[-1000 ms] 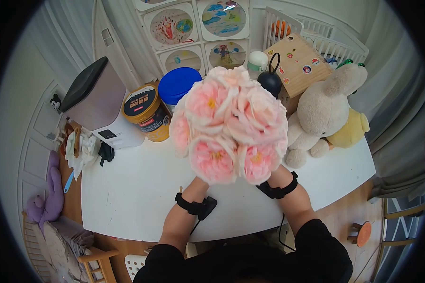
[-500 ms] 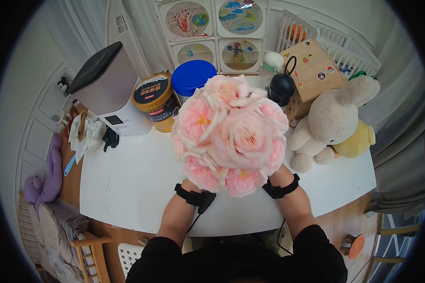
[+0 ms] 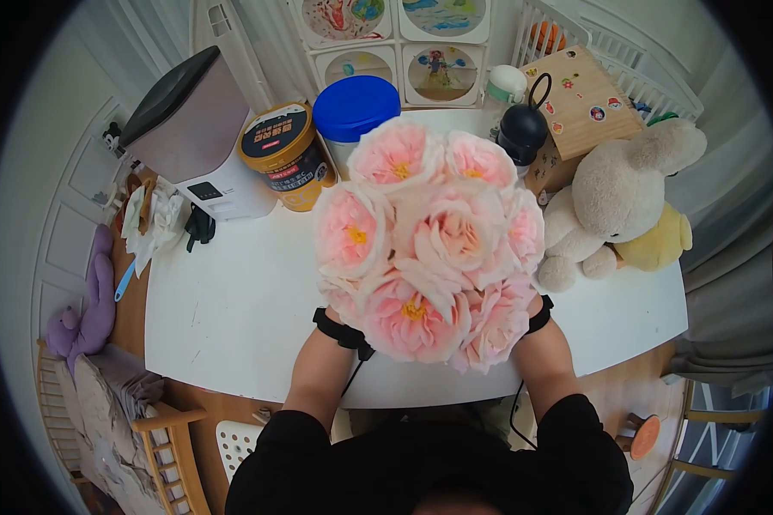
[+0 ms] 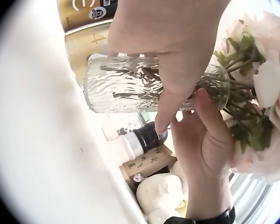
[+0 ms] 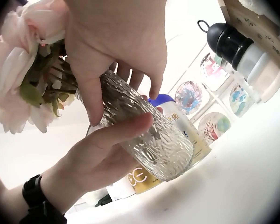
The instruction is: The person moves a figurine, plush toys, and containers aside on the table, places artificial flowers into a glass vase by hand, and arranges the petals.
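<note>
Large pale pink roses (image 3: pixel 455 232) fill the middle of the head view and hide both hands there. Their green stems stand in a ribbed clear glass vase (image 4: pixel 121 86), which lies tilted across both wrist views. My left hand (image 4: pixel 170 32) grips the vase from one side, thumb along the glass. From the other side my right hand (image 5: pixel 119 42) curls round it near the rim, just below the leaves. The vase's base (image 5: pixel 175 172) is close over the white table; whether it touches cannot be told.
At the back left stand a grey and white appliance (image 3: pixel 202 146), a gold tub (image 3: pixel 288 159) and a blue-lidded tub (image 3: pixel 356 107). A black-topped bottle (image 3: pixel 522 133), a stickered wooden box (image 3: pixel 580 99) and a plush rabbit (image 3: pixel 614 193) are at the right of the white table (image 3: pixel 232 326).
The roses have turned, showing different blooms, and look larger in the head view. The things at the back of the table sit higher in the picture as the head view has shifted.
</note>
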The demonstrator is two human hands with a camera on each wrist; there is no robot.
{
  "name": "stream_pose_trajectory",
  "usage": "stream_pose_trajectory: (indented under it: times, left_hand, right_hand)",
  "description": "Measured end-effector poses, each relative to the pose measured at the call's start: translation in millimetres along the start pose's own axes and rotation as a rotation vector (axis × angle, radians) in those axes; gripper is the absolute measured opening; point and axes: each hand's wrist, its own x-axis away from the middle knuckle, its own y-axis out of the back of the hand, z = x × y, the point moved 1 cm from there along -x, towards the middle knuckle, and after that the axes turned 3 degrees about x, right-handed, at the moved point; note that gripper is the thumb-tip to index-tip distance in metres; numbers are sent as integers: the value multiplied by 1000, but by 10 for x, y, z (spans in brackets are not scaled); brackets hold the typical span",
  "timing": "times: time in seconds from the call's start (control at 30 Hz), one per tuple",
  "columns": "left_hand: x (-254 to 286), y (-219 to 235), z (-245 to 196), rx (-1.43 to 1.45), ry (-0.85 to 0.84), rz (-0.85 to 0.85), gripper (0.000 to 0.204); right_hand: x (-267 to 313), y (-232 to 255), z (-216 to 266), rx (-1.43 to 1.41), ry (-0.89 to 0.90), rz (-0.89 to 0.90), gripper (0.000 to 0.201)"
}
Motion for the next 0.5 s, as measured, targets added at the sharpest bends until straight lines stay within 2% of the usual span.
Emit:
stream_pose_trajectory:
  times: [0.03,0.1,0.13,0.17,0.2,0.27,0.33,0.37,0.47,0.5]
  left_hand:
    - [56,-42,-35,2,0,1,65]
    - [-111,-47,-44,2,-4,0,65]
    - [-72,-47,-84,2,-2,-1,65]
    - [-258,-89,-71,4,-1,-1,65]
    - [-400,-202,-95,7,-1,-2,65]
    - [-368,-259,-137,14,-8,-2,65]
    - [-470,-264,-450,54,45,62,65]
    - [-492,-287,-551,75,74,97,65]
    - [-516,-412,-300,140,-165,4,68]
    - [-453,-372,-367,131,-133,72,70]
  right_hand:
    - [189,57,18,-4,8,-7,68]
    - [191,80,45,-12,29,-17,68]
    - [88,14,52,-17,37,-21,68]
    - [146,49,63,-22,44,-25,67]
    - [-63,-102,80,-25,52,-30,67]
    - [-94,-49,118,-26,72,-41,67]
    - [26,11,143,-28,83,-57,66]
    - [37,102,65,223,168,-1,66]
    - [24,307,-189,-356,267,73,71]
    - [-48,343,-240,-225,-120,-96,66]
